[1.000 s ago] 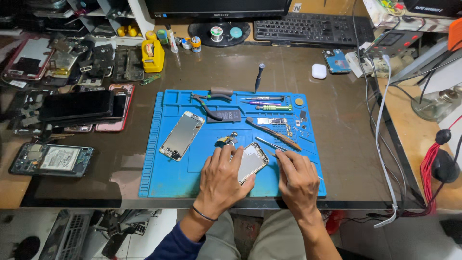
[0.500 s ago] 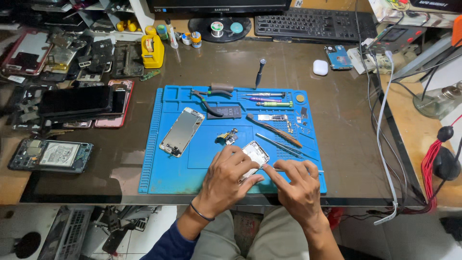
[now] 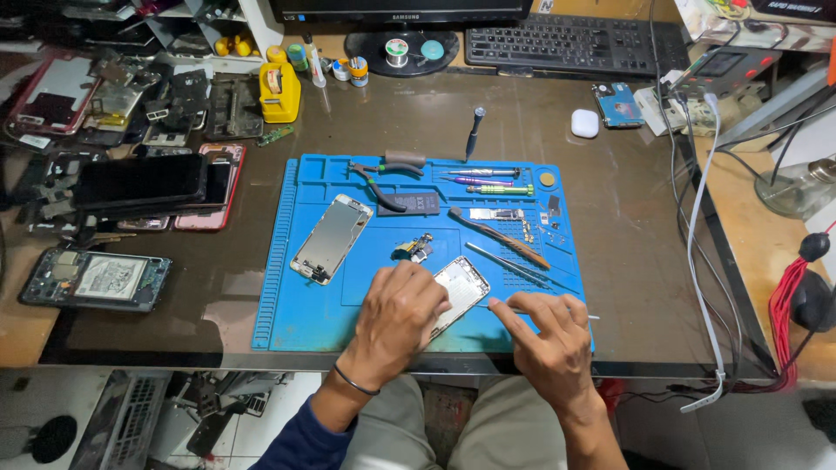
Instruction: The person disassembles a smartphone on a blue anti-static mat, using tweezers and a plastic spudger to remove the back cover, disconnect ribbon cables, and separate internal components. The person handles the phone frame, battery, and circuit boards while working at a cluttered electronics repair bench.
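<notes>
On the blue mat lie two opened phone shells. The first, a detached screen panel, sits alone at the mat's left with bare mat around it. The second, a silver phone body, lies tilted near the mat's front edge, just right of a small loose part. The left hand presses down on its lower end, its grip closed over the frame. The right hand rests at the mat's front right corner, index finger stretched toward the phone body, a thin tool pinched in its grip. Behind it lie tweezers and one spudger.
</notes>
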